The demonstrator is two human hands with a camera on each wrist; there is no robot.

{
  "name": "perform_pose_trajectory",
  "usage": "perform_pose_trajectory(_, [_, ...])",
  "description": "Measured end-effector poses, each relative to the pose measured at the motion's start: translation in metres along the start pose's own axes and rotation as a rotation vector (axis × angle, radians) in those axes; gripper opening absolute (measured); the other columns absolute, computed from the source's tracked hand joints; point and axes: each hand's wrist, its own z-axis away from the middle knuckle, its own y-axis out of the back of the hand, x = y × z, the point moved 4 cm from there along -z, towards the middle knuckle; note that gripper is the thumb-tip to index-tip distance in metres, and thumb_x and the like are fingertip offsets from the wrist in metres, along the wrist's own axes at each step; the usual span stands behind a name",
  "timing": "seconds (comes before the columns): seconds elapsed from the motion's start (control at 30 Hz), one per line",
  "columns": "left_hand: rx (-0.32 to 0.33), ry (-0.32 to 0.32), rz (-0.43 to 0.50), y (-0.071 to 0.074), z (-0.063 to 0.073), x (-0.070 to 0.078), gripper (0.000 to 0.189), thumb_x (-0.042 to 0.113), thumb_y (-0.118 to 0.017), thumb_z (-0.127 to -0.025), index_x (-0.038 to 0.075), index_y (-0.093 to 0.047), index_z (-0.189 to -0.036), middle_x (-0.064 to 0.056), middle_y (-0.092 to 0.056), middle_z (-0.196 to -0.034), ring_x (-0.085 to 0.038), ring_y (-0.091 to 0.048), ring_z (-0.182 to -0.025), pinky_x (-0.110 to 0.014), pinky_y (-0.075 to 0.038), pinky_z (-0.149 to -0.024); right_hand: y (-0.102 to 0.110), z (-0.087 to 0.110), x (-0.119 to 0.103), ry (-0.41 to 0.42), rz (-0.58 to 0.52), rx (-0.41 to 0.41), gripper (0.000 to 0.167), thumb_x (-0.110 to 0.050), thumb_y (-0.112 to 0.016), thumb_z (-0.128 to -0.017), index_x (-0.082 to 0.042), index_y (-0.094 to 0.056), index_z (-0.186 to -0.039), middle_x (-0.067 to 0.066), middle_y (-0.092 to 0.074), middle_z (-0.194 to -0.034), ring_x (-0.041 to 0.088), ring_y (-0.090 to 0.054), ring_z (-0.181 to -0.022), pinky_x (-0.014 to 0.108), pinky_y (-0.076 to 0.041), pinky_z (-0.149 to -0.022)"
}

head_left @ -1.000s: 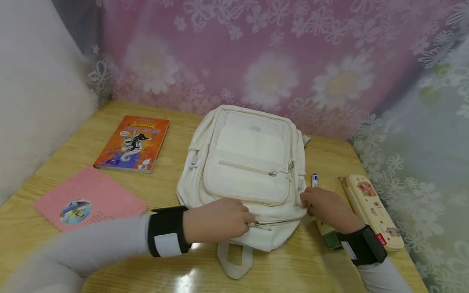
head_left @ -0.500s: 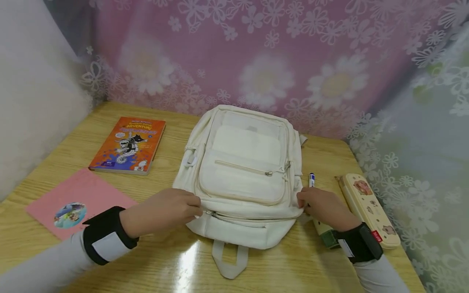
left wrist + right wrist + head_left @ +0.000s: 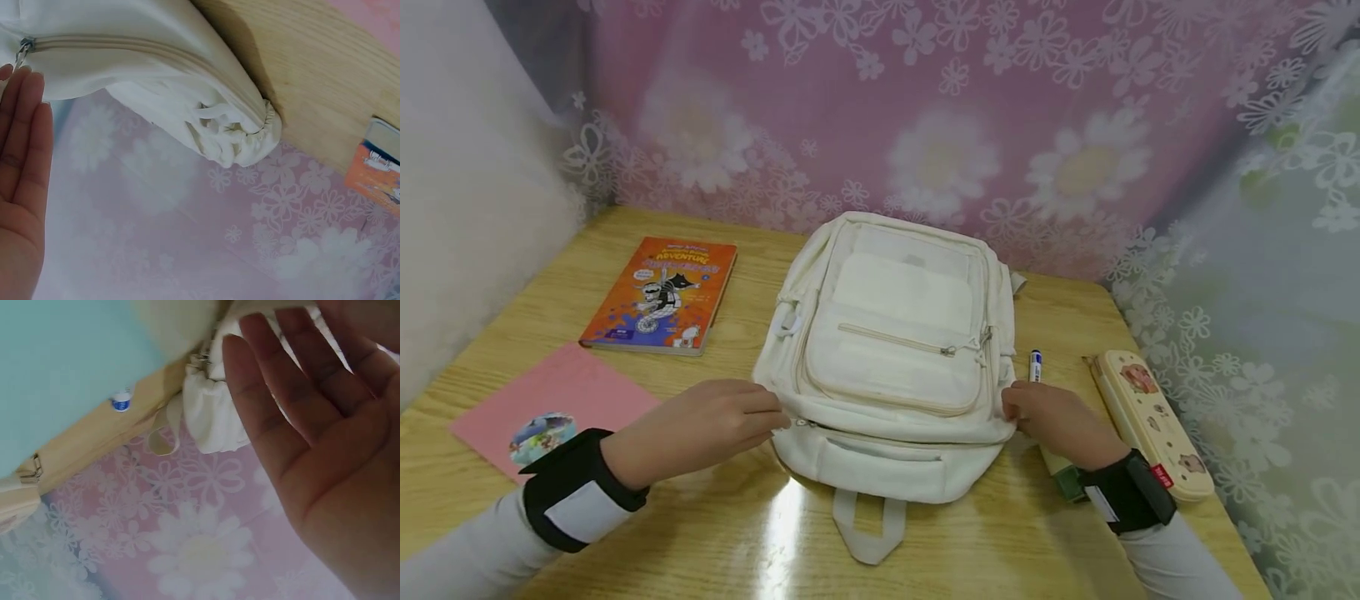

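A cream backpack (image 3: 895,375) lies on the table with its front up and its top loop (image 3: 870,533) toward me. At its near left corner my left hand (image 3: 700,423) pinches the zipper pull (image 3: 23,55) between thumb and fingers. The zipper (image 3: 880,440) runs from there across the near end of the bag. On the opposite side, my right hand (image 3: 1063,421) grips the fabric at the near right corner. Its fingertips are partly hidden against the bag in the right wrist view.
An orange book (image 3: 662,296) and a pink folder (image 3: 572,400) lie on the left. To the right are a marker (image 3: 1035,365), a green-ended item (image 3: 1066,479) partly under my right hand, and a cream pencil case (image 3: 1153,425). A floral curtain (image 3: 940,125) hangs behind.
My left hand has moved left with the zipper pull, from the middle of the bag's near end to its left corner. My right hand stays at the right corner.
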Motion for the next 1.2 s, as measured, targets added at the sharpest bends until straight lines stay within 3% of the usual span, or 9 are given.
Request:
perform_pose_trajectory(0.1, [0.015, -0.006, -0.027, 0.003, 0.000, 0.000, 0.033, 0.008, -0.082, -0.065, 0.012, -0.069, -0.096, 0.003, -0.068, -0.095, -0.010, -0.064, -0.088, -0.023, -0.053, -0.075, 0.009, 0.000, -0.008, -0.014, -0.050, -0.071, 0.017, -0.007, -0.072, -0.079, -0.016, -0.061, -0.090, -0.004, -0.063, -0.089, 0.012, -0.059, -0.077, 0.026, -0.047, -0.063])
perform_pose_trajectory(0.2, [0.051, -0.011, -0.036, 0.006, 0.000, 0.002, 0.033, 0.006, -0.081, -0.065, 0.011, -0.068, -0.095, 0.003, -0.068, -0.095, -0.010, -0.064, -0.086, -0.024, -0.053, -0.073, 0.024, -0.001, -0.026, -0.005, -0.113, -0.121, 0.024, -0.011, -0.069, -0.083, -0.014, -0.063, -0.106, 0.001, -0.066, -0.103, 0.020, -0.063, -0.093, 0.033, -0.052, -0.074])
perform_pose_trajectory(0.33, [0.079, -0.023, -0.034, 0.009, -0.001, 0.005, 0.031, 0.004, -0.078, -0.067, 0.011, -0.067, -0.095, 0.004, -0.067, -0.094, -0.010, -0.063, -0.085, -0.025, -0.053, -0.074, 0.042, -0.018, -0.073, 0.097, -0.130, -0.082, 0.029, -0.024, -0.063, -0.089, -0.013, -0.061, -0.116, 0.002, -0.065, -0.109, 0.019, -0.064, -0.096, 0.032, -0.052, -0.076])
perform_pose_trajectory(0.47, [0.069, -0.020, -0.029, 0.010, -0.004, 0.008, 0.028, 0.002, -0.073, -0.071, 0.015, -0.066, -0.095, 0.007, -0.064, -0.091, -0.009, -0.062, -0.085, -0.025, -0.052, -0.076, 0.045, -0.046, -0.127, 0.248, 0.036, 0.041, 0.037, -0.039, -0.059, -0.090, -0.012, -0.059, -0.115, 0.001, -0.064, -0.101, 0.013, -0.062, -0.082, 0.027, -0.050, -0.068])
perform_pose_trajectory(0.57, [0.020, 0.011, 0.016, 0.008, -0.005, 0.008, 0.023, 0.003, -0.071, -0.075, 0.018, -0.065, -0.091, 0.008, -0.061, -0.087, -0.007, -0.058, -0.080, -0.022, -0.049, -0.069, 0.039, -0.061, -0.152, 0.303, 0.184, 0.117, 0.037, -0.044, -0.061, -0.087, -0.013, -0.061, -0.108, -0.001, -0.060, -0.091, 0.011, -0.057, -0.073, 0.023, -0.047, -0.061])
perform_pose_trajectory(0.77, [-0.179, 0.216, 0.290, -0.005, -0.002, 0.003, 0.010, 0.017, -0.073, -0.079, 0.016, -0.070, -0.088, 0.008, -0.062, -0.085, -0.002, -0.056, -0.077, -0.016, -0.048, -0.066, 0.028, -0.067, -0.164, 0.294, 0.284, 0.181, 0.024, -0.037, -0.070, -0.082, -0.015, -0.062, -0.089, -0.003, -0.054, -0.076, 0.010, -0.051, -0.064, 0.019, -0.039, -0.051])
perform_pose_trajectory(0.87, [-0.228, 0.328, 0.405, -0.012, 0.000, 0.000, 0.011, 0.024, -0.072, -0.081, 0.015, -0.071, -0.087, 0.009, -0.062, -0.083, 0.000, -0.056, -0.074, -0.015, -0.048, -0.065, 0.026, -0.066, -0.164, 0.302, 0.294, 0.202, 0.020, -0.033, -0.070, -0.082, -0.015, -0.062, -0.085, -0.003, -0.053, -0.074, 0.010, -0.052, -0.063, 0.018, -0.037, -0.049])
perform_pose_trajectory(1.03, [-0.194, 0.466, 0.497, -0.015, 0.002, -0.007, 0.002, 0.011, -0.070, -0.082, 0.012, -0.072, -0.082, 0.008, -0.060, -0.081, 0.001, -0.053, -0.069, -0.015, -0.046, -0.061, 0.026, -0.067, -0.164, 0.305, 0.290, 0.216, 0.019, -0.032, -0.071, -0.082, -0.016, -0.063, -0.085, -0.004, -0.054, -0.073, 0.010, -0.053, -0.063, 0.018, -0.036, -0.047])
perform_pose_trajectory(1.2, [-0.113, 0.616, 0.590, -0.013, 0.004, -0.013, 0.015, 0.000, -0.067, -0.082, 0.013, -0.071, -0.089, 0.006, -0.064, -0.087, -0.004, -0.058, -0.076, -0.019, -0.049, -0.065, 0.029, -0.068, -0.162, 0.289, 0.277, 0.214, 0.018, -0.031, -0.071, -0.082, -0.015, -0.062, -0.083, -0.004, -0.053, -0.071, 0.010, -0.052, -0.061, 0.018, -0.034, -0.045])
